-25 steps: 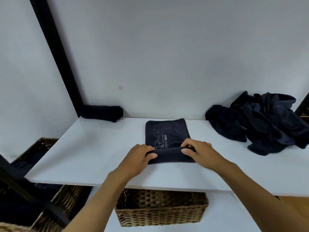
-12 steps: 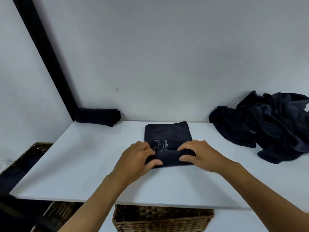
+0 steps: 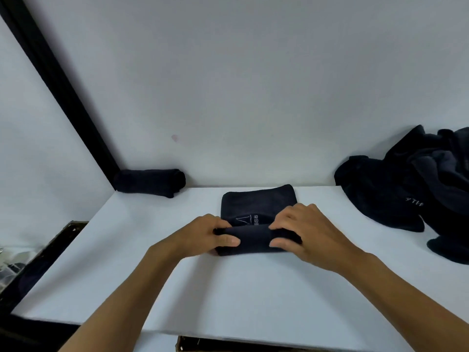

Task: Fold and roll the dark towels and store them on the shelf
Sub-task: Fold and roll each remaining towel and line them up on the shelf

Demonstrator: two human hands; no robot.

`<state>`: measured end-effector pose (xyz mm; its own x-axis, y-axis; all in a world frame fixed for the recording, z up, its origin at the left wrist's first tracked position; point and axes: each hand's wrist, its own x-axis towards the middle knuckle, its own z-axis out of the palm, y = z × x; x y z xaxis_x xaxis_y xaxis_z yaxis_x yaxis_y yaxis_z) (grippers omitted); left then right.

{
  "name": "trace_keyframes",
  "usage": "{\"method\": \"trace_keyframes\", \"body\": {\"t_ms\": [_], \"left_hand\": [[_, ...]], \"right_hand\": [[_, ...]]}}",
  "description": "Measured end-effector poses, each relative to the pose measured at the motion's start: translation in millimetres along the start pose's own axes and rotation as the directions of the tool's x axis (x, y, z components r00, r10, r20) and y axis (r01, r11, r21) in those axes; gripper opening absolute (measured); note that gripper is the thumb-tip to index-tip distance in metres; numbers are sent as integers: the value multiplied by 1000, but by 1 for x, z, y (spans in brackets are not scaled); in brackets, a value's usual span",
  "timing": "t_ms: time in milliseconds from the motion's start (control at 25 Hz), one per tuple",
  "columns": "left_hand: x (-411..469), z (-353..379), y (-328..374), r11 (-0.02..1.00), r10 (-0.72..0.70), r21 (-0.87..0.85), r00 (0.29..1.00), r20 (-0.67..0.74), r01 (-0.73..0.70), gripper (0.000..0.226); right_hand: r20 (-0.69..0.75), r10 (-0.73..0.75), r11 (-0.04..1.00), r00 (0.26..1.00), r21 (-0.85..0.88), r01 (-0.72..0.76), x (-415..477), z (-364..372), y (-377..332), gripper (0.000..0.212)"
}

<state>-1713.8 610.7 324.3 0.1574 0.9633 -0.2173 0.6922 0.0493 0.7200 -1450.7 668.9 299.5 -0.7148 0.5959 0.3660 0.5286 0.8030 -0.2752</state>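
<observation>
A folded dark towel with pale lettering lies in the middle of the white shelf, its near end wound into a thick roll. My left hand grips the roll's left end, thumb on the near side and fingers curled over the top. My right hand grips the right end the same way. Only a short flat stretch of towel shows beyond the roll. A finished dark towel roll lies at the back left against the wall.
A heap of loose dark towels fills the back right of the shelf. A black frame post slants up at the left. A wicker basket edge shows below the shelf's front edge, another basket lower left.
Both hands have rolled the towel farther toward the wall, so the roll is thicker and less of the lettering shows. The camera has moved closer and tilted up.
</observation>
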Motion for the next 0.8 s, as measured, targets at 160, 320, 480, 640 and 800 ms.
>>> {"method": "trace_keyframes", "body": {"t_ms": [160,320,480,640,800], "left_hand": [[3,-3,4,970,-56,-237,997,-46,44,23],[-5,15,12,926,207,377,858,-470,-17,21],[-6,35,8,574,588,816,725,-358,-62,40],[13,22,15,689,366,724,855,-368,17,30],[39,-4,18,872,88,489,975,-203,23,16]], "right_hand": [[98,56,996,994,58,-62,5,-1,5,41],[184,185,915,965,327,-238,24,-7,14,25],[226,245,826,943,461,-325,36,-2,24,11],[54,269,888,962,372,-269,38,8,22,7],[-178,-113,970,978,-234,69,31,19,24,32]]}}
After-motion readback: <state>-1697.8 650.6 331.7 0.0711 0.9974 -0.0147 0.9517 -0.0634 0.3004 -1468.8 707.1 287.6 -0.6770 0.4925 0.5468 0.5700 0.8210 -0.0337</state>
